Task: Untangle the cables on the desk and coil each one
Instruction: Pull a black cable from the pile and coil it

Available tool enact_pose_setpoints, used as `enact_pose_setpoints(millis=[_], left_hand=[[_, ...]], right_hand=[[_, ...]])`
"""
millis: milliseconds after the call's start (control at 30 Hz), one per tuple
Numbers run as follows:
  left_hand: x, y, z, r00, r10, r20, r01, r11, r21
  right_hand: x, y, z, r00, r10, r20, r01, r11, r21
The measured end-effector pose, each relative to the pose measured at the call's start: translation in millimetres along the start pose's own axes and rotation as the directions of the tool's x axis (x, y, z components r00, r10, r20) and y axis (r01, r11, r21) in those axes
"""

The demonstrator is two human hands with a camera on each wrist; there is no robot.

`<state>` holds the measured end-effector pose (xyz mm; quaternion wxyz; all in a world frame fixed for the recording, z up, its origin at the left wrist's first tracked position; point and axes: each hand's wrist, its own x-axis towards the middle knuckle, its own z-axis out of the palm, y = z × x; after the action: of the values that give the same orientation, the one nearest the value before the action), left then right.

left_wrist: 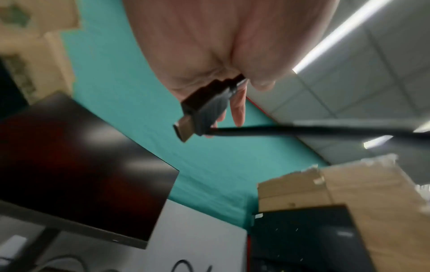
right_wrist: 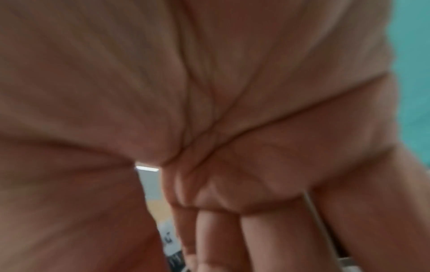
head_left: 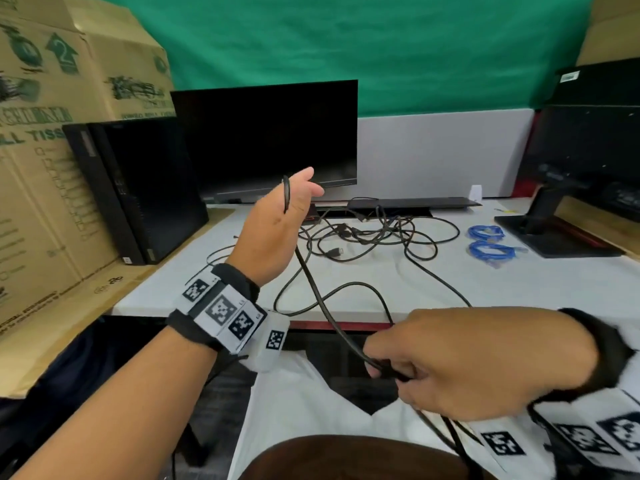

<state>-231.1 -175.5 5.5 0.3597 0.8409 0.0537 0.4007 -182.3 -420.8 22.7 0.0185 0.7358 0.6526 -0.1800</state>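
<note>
My left hand [head_left: 302, 192] is raised over the desk and holds one end of a black cable [head_left: 313, 285]. The cable loops over the web of the thumb. In the left wrist view its HDMI plug [left_wrist: 202, 110] lies against the palm of the left hand [left_wrist: 235, 110], and the cable [left_wrist: 302, 129] leads off to the right. My right hand [head_left: 388, 363] grips the same cable lower down, in front of the desk edge, fingers curled around it. The right wrist view shows only the blurred palm and curled fingers [right_wrist: 221, 230]. A tangle of black cables [head_left: 374, 232] lies on the white desk [head_left: 519, 289].
Two coiled blue cables [head_left: 486, 242] lie at the right of the desk. A dark monitor [head_left: 265, 140] and a black PC tower [head_left: 138, 192] stand at the back left, beside cardboard boxes [head_left: 52, 133]. A second monitor's stand [head_left: 550, 226] sits at the right.
</note>
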Motion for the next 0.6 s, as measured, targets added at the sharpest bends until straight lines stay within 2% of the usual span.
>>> enact_pose_setpoints(millis=[67,100,133,167,200,267,300,333,400,467,533,600], left_hand=[[-1,-5,6,1.0,-0.014,0.022,0.012,0.993,0.116],[-3,-7,8,0.999,-0.021,0.037,0.015,0.99,0.143],[-5,-7,10,0.997,-0.024,0.069,0.015,0.99,0.138],[-8,-6,11,0.992,-0.039,0.118,0.028,0.995,0.093],[-11,-3,11,0.981,-0.062,0.183,0.061,0.998,0.012],[-17,6,10,0.933,-0.087,0.348,0.153,0.974,-0.168],[-20,11,10,0.896,-0.082,0.436,0.207,0.946,-0.249],[-22,18,10,0.853,-0.064,0.519,0.261,0.912,-0.317],[-25,31,13,0.767,0.004,0.642,0.343,0.842,-0.416],[-25,43,15,0.713,0.076,0.697,0.415,0.756,-0.506],[-22,51,15,0.704,0.109,0.702,0.463,0.678,-0.57],[-21,57,14,0.739,0.075,0.67,0.463,0.666,-0.585]], right_hand=[[-6,-2,-5,0.995,-0.096,-0.016,0.097,0.991,0.091],[-7,-2,-10,0.987,-0.138,-0.079,0.149,0.976,0.156],[-8,-4,-14,0.971,-0.155,-0.184,0.196,0.953,0.232],[-7,-4,-17,0.931,-0.151,-0.331,0.251,0.926,0.282],[-5,-3,-21,0.855,-0.15,-0.497,0.319,0.906,0.276],[2,7,-26,0.652,-0.143,-0.745,0.412,0.891,0.189],[7,15,-29,0.588,-0.103,-0.802,0.405,0.896,0.182],[11,24,-30,0.559,-0.047,-0.828,0.38,0.902,0.206],[21,39,-30,0.566,0.059,-0.822,0.317,0.905,0.283],[28,47,-24,0.598,0.09,-0.796,0.277,0.909,0.311],[30,49,-20,0.64,0.059,-0.766,0.278,0.912,0.302],[30,50,-21,0.665,0.035,-0.746,0.28,0.914,0.292]])
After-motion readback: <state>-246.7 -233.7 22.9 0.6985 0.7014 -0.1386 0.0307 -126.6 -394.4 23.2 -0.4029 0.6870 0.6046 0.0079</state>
